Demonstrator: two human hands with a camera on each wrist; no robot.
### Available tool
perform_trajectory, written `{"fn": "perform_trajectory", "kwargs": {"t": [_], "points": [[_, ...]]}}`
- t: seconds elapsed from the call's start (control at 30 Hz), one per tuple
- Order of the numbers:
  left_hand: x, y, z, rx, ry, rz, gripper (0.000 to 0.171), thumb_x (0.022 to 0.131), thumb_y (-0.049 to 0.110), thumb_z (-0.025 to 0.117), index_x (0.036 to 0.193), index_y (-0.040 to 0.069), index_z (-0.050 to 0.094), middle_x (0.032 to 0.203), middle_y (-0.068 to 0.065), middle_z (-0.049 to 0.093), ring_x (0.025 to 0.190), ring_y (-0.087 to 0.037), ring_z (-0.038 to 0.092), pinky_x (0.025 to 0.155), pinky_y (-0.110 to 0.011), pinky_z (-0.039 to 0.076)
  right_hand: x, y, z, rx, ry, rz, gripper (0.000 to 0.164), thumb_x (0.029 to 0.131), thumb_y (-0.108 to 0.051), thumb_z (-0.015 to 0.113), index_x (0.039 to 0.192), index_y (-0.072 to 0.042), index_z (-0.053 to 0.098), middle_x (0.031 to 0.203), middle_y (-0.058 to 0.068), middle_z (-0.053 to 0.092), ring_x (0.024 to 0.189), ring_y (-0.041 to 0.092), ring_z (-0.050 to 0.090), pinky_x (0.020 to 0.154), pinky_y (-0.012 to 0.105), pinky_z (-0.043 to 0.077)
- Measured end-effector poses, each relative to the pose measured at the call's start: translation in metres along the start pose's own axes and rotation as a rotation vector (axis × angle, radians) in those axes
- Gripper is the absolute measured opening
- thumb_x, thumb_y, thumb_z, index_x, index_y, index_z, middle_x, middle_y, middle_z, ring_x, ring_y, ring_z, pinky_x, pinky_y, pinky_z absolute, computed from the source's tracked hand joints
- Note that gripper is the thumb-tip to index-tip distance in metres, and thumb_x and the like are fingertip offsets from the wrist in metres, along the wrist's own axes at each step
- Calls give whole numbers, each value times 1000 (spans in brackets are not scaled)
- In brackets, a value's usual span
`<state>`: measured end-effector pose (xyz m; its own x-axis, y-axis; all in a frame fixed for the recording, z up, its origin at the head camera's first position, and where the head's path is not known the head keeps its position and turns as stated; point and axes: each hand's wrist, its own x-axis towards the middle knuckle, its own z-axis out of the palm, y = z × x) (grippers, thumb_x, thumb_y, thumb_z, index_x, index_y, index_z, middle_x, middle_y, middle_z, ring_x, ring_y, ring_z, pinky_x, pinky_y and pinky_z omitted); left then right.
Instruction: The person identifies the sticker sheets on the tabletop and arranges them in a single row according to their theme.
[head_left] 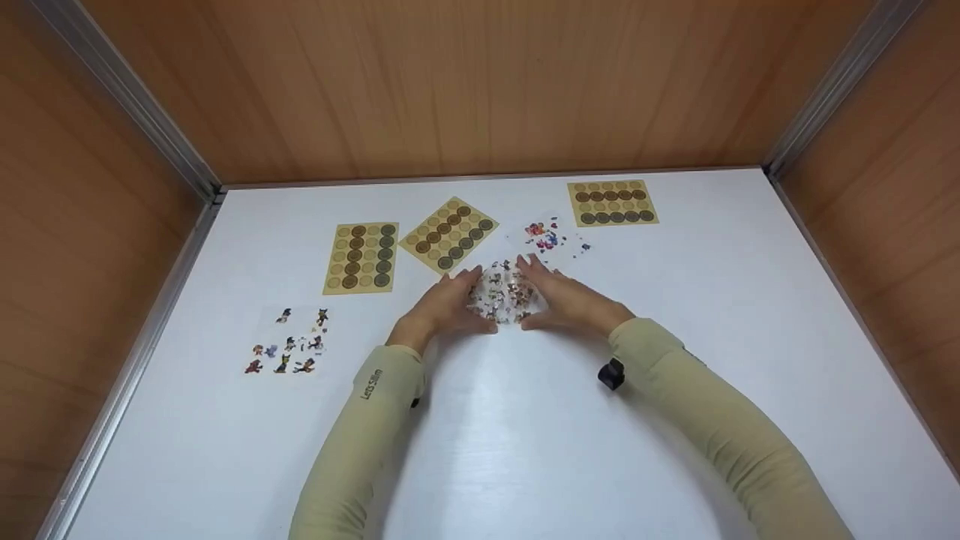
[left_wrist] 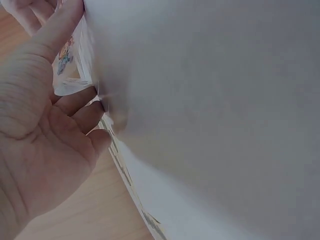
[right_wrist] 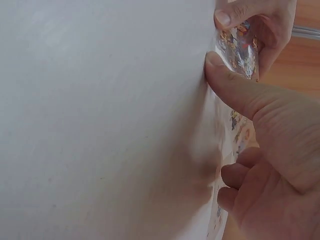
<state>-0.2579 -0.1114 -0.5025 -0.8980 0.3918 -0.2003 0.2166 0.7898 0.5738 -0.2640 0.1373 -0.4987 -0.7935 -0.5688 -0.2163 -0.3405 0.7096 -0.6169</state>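
Clear plastic sheets printed with small colourful figures [head_left: 499, 294] lie bunched on the white table, between both hands. From the left side, my left hand [head_left: 444, 306] holds their edge with thumb and fingers curved around it. Opposite it, my right hand [head_left: 574, 301] grips the right side the same way, thumb toward the near edge. In the right wrist view the glossy printed plastic [right_wrist: 239, 50] bulges up between the two thumbs. The left wrist view shows a lifted clear edge [left_wrist: 75, 87] beside the left fingers. How many sheets are there I cannot tell.
Tan cards with rows of round stickers lie at the left [head_left: 361, 257], the middle [head_left: 450, 234] and the back right [head_left: 613, 203]. Other clear figure sheets lie at the left [head_left: 289, 343] and behind the hands [head_left: 546, 236]. Wooden panels [head_left: 480, 90] enclose the table.
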Motion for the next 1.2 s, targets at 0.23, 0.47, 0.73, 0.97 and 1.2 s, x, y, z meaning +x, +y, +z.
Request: {"fn": "perform_trajectory", "kwargs": {"t": [0.23, 0.47, 0.73, 0.97, 1.2], "points": [[-3, 0, 4, -67, 37, 3, 104, 73, 31, 93, 157, 6, 36, 153, -15, 46, 140, -32, 44, 120, -43, 30, -2, 1, 9, 126, 105, 17, 115, 87, -24, 82, 163, -10, -3, 165, 17, 12, 153, 29, 15, 124, 41, 12], [-5, 2, 7, -72, 60, 7, 101, 74, 30, 93, 154, 2, 37, 149, -19, 51, 136, -33, 49, 118, -41, 33, 5, -4, 19, 809, 236, 39, 99, 91, 4, 71, 161, -2, 0, 162, 23, 24, 146, 32, 36, 112, 31, 40], [-8, 2, 9, -110, 68, -12, 99, 76, 30, 92, 155, 4, 37, 151, -17, 48, 139, -32, 45, 119, -40, 32, 8, -5, 23, 1253, 229, 245, 80, 95, 12, 60, 162, -9, 21, 147, 18, 53, 105, 20, 70, 95, 34, 56], [-9, 2, 10, -143, 75, 2, 100, 77, 27, 91, 157, 6, 35, 154, -14, 46, 142, -30, 42, 121, -38, 27, 6, -2, 20, 1367, 211, 278, 69, 94, 13, 60, 155, -5, 36, 141, 16, 59, 103, 23, 71, 96, 34, 55], [-13, 1, 5, -271, 57, -1, 115, 76, 18, 92, 161, 3, 17, 163, -16, 30, 150, -29, 28, 124, -36, 17, 1, -5, 13, 1432, 119, 214, 59, 95, 14, 56, 150, -4, 44, 144, 17, 56, 112, 29, 67, 100, 37, 53]]}}
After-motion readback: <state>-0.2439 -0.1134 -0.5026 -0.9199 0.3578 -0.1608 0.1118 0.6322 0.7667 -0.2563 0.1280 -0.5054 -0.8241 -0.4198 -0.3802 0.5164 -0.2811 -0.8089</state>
